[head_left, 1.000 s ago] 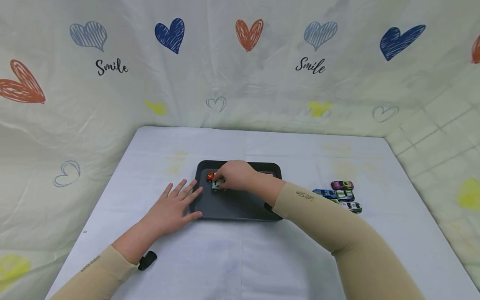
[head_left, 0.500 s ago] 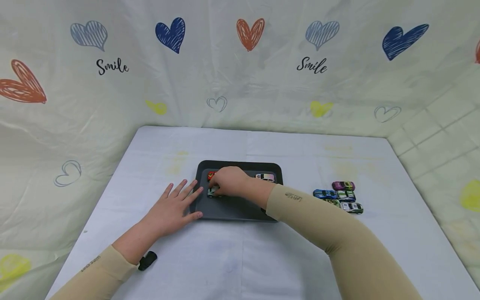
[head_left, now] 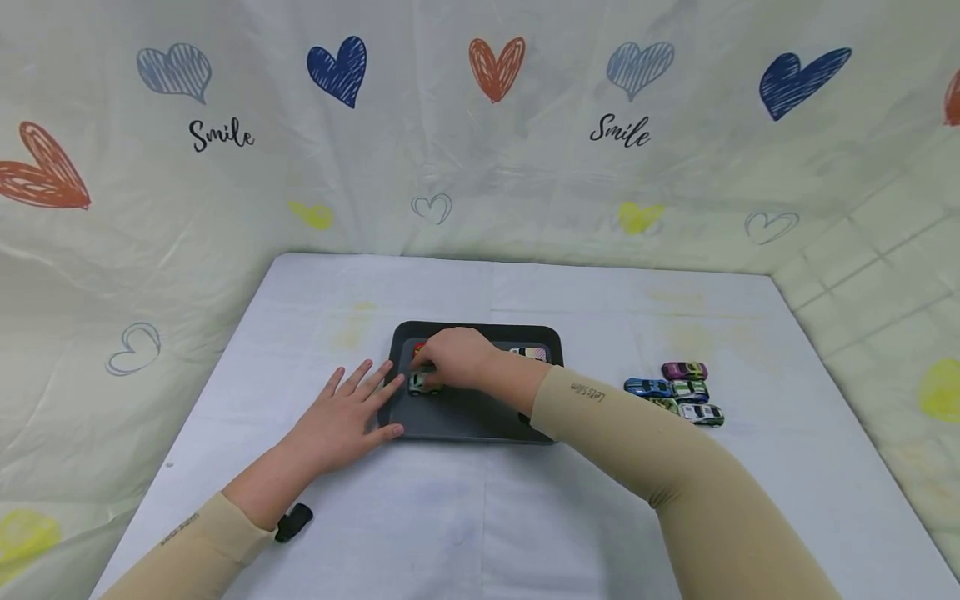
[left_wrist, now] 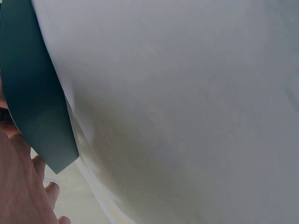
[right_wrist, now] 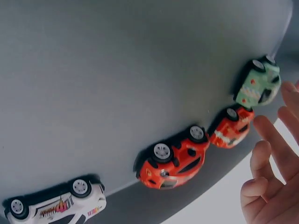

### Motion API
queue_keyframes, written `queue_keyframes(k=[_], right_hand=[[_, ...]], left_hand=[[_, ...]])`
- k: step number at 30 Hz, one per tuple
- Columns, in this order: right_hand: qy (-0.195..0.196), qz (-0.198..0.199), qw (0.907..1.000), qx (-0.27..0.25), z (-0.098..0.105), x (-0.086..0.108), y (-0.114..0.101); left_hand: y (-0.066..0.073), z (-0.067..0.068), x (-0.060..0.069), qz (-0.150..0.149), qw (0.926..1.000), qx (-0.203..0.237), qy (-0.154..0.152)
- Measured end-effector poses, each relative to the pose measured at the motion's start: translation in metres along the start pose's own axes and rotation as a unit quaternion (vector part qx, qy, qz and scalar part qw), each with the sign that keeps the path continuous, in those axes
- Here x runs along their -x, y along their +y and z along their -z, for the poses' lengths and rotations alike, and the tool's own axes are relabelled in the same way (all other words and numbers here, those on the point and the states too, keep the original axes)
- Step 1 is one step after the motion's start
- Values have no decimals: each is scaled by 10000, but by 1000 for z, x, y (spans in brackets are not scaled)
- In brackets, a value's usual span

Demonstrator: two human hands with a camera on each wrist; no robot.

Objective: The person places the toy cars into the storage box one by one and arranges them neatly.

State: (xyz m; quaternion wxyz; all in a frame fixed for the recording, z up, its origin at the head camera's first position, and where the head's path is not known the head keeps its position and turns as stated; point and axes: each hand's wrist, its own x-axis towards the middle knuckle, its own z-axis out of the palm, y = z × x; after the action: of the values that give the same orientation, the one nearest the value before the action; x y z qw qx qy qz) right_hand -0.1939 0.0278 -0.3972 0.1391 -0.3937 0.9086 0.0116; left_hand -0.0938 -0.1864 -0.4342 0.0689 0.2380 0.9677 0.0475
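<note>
Pale green car (right_wrist: 258,85), grey tray (head_left: 472,422)

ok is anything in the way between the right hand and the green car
Nothing visible: in the head view, the right hand is right at the green car. The small red car sits close beside the green one, not between it and the hand.

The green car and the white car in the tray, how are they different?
The green car is pale green with red spots; the white car is mostly white.
The green car looks short and stubby; the white car looks longer.
The right hand is at the green car, but apart from the white car.
Both have gray wheels and sit in the dark tray.
</note>
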Motion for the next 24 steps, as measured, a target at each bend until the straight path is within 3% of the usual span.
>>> queue_keyframes(k=[11, 24], right_hand=[[94, -213, 9989, -395, 17, 17, 13], [578, -709, 9874, -1291, 32, 71, 55]], left_hand=[[-4, -8, -1, -25, 9999, 37, 124], [0, -2, 1, 61, 10000, 36, 41]])
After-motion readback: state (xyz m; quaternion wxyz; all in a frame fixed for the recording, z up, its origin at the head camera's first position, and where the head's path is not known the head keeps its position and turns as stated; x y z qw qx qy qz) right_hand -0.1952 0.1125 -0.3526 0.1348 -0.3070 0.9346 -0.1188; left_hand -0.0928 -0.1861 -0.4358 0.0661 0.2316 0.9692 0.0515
